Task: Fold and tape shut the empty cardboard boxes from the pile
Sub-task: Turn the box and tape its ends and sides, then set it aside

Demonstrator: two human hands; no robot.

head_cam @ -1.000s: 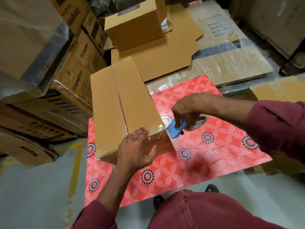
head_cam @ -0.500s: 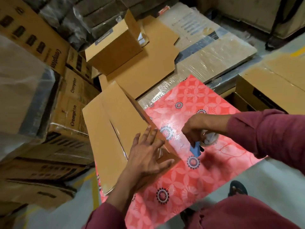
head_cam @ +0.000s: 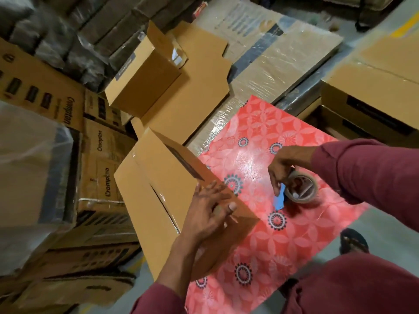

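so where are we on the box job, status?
Done: one folded box sits on the flat cardboard sheets behind.
In hand: left hand presses on the taped seam end of the current box; right hand holds the tape dispenser over the red mat.
Left: those flat sheets are unfolded.

Box (head_cam: 172, 177): matt brown cardboard.
Tape roll (head_cam: 301, 189): glossy, clear brownish plastic film.
Worktop (head_cam: 283, 234): glossy red floral sheet.

My left hand (head_cam: 212, 211) presses flat on the near end of the box (head_cam: 172, 184), over its taped seam. To its right, apart from the box, my right hand (head_cam: 283, 166) grips the tape dispenser (head_cam: 297, 189) above the red mat (head_cam: 283, 234).
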